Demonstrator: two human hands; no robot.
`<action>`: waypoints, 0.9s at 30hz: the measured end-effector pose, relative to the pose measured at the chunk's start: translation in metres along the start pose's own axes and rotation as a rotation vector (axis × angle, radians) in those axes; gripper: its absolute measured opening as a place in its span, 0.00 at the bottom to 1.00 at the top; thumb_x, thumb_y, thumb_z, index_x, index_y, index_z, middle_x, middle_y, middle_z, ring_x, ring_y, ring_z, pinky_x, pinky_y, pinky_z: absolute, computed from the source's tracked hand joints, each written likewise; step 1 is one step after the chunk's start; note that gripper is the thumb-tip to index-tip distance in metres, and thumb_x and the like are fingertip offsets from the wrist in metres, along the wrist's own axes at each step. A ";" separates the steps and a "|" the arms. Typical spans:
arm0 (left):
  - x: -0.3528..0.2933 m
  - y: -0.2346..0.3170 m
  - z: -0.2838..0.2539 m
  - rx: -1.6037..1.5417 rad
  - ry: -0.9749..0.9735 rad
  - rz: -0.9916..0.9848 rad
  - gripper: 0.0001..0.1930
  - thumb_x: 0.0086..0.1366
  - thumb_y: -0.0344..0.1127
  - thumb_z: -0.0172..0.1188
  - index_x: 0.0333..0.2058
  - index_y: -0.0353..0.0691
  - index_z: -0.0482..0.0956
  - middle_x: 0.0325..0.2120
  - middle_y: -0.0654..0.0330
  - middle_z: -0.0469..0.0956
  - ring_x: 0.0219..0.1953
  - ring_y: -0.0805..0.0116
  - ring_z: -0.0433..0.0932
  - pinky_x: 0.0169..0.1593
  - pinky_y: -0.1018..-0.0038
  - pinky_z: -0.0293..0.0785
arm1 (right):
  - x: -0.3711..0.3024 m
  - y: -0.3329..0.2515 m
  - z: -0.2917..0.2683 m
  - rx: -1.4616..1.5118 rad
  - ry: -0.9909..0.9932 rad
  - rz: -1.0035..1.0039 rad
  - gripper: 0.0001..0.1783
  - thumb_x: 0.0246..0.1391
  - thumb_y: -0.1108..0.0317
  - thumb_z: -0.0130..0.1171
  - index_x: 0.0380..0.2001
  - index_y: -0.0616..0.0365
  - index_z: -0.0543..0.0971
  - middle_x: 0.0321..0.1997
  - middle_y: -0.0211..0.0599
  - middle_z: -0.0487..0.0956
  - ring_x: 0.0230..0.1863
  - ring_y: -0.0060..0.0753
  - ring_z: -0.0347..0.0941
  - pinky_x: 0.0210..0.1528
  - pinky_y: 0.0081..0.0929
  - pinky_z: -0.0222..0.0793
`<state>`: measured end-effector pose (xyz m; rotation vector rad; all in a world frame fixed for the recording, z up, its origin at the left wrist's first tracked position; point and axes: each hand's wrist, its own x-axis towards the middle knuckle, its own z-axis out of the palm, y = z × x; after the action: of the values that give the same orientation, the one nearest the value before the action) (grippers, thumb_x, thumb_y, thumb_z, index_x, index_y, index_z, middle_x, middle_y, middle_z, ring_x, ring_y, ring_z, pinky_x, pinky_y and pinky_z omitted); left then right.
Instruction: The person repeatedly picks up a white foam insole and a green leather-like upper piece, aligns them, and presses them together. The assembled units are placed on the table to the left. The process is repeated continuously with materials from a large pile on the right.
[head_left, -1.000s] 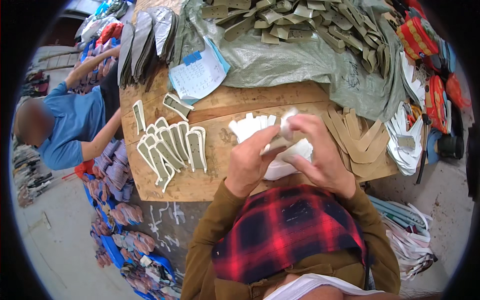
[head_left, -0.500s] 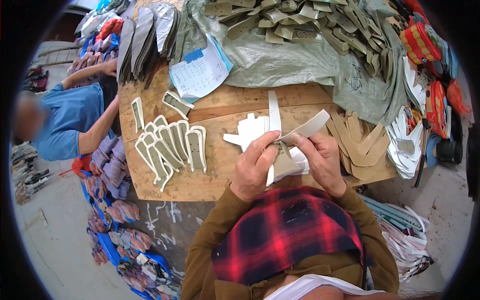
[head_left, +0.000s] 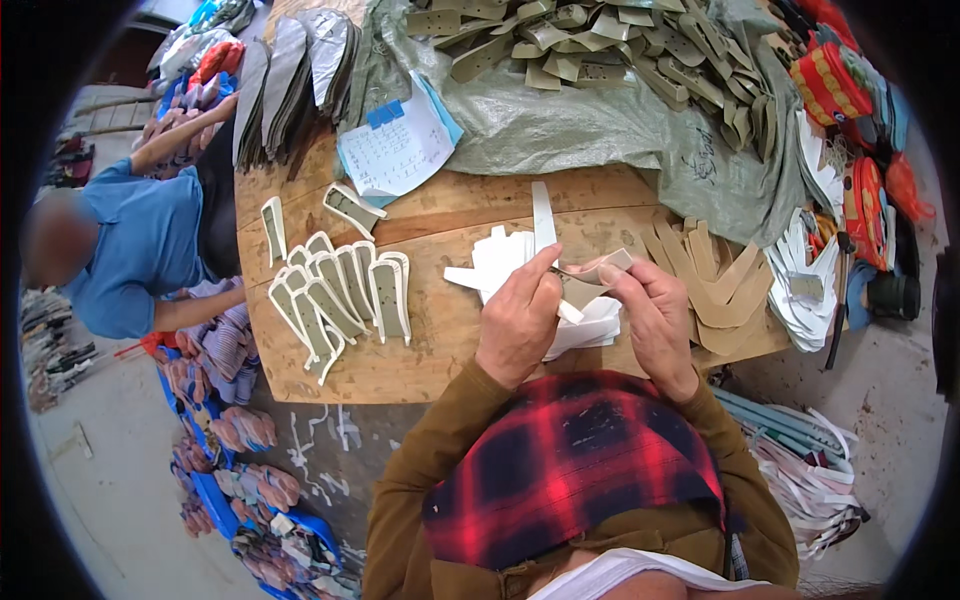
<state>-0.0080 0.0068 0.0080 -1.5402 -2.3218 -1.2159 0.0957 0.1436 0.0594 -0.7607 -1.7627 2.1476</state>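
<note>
Clamping olive piece (head_left: pixel 584 291) with left hand (head_left: pixel 520 322) at left end, right hand (head_left: pixel 648 315) at right end. Holding it over white pieces (head_left: pixel 585 338), near side of wooden table (head_left: pixel 432 300), right of white-edged parts (head_left: pixel 390 297).

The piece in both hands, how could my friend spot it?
Find the wooden table, then the red checked cloth at its edge. Just beyond, the left hand and right hand hold a bent olive piece. Unlike the other olive pieces, it's held.
</note>
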 end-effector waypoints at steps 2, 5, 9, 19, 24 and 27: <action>0.001 -0.001 0.002 0.033 -0.008 0.024 0.10 0.53 0.22 0.57 0.34 0.34 0.69 0.49 0.47 0.76 0.42 0.54 0.79 0.43 0.66 0.78 | -0.001 -0.004 -0.002 0.033 -0.001 0.037 0.15 0.65 0.68 0.48 0.42 0.65 0.82 0.39 0.32 0.83 0.38 0.17 0.76 0.44 0.18 0.70; 0.003 0.000 0.001 0.048 -0.056 0.012 0.08 0.55 0.23 0.56 0.34 0.35 0.68 0.47 0.47 0.77 0.42 0.54 0.79 0.44 0.66 0.78 | -0.001 -0.008 -0.003 0.093 0.001 0.038 0.17 0.66 0.67 0.45 0.43 0.66 0.80 0.41 0.34 0.82 0.39 0.19 0.77 0.47 0.20 0.71; -0.003 -0.004 0.003 0.100 -0.085 -0.034 0.07 0.56 0.24 0.55 0.34 0.35 0.69 0.46 0.47 0.77 0.42 0.54 0.79 0.44 0.65 0.77 | -0.004 -0.014 -0.008 0.115 0.034 -0.003 0.19 0.69 0.64 0.42 0.42 0.69 0.79 0.42 0.42 0.81 0.42 0.28 0.79 0.50 0.24 0.72; 0.038 0.021 -0.027 -0.459 -0.196 -0.432 0.10 0.68 0.33 0.54 0.45 0.34 0.72 0.34 0.48 0.79 0.35 0.52 0.80 0.40 0.66 0.75 | 0.040 -0.013 -0.031 0.067 -0.202 -0.069 0.16 0.66 0.64 0.51 0.45 0.67 0.79 0.39 0.34 0.78 0.35 0.20 0.73 0.39 0.17 0.69; 0.033 0.023 -0.030 -0.744 -0.346 -0.549 0.13 0.69 0.34 0.54 0.48 0.35 0.73 0.33 0.54 0.79 0.36 0.67 0.78 0.42 0.70 0.74 | 0.038 0.009 -0.026 0.245 -0.338 0.096 0.08 0.61 0.68 0.59 0.36 0.63 0.81 0.26 0.27 0.76 0.28 0.15 0.71 0.32 0.15 0.67; 0.027 0.021 -0.031 -0.781 -0.504 -0.598 0.13 0.70 0.33 0.52 0.49 0.34 0.73 0.39 0.61 0.78 0.42 0.74 0.74 0.47 0.74 0.72 | 0.030 0.002 -0.025 0.157 -0.314 0.102 0.08 0.60 0.67 0.60 0.29 0.60 0.78 0.20 0.24 0.75 0.21 0.13 0.70 0.25 0.14 0.65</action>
<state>-0.0136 0.0093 0.0536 -1.4836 -2.9664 -2.3305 0.0842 0.1792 0.0476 -0.5064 -1.6980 2.5550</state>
